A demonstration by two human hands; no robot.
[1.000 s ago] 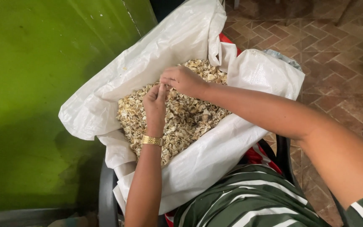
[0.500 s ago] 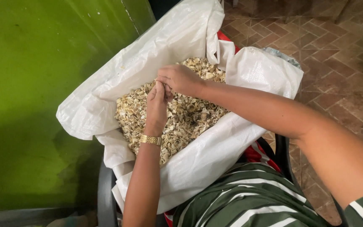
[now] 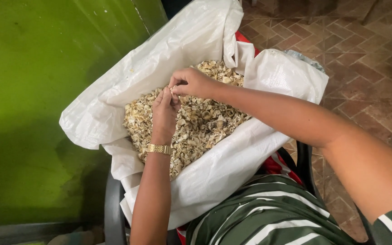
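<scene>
- Over the open white sack (image 3: 214, 168), the left hand (image 3: 165, 111) and right hand (image 3: 191, 82) are held together, as they were half a second ago.
- A small pale piece (image 3: 172, 89) is pinched between the fingertips of both hands; it is too small to identify.
- Beneath them, the heap of dried husks (image 3: 196, 127) lies unchanged inside the sack.
- A gold watch (image 3: 159, 148) is worn on the left wrist.
- Hardly any shift from the earlier frame is seen.

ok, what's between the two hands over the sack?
Head view: the left hand and right hand meet fingertip to fingertip, pinching one small pale piece. Below them is the heap of dried flakes in the white sack.
</scene>
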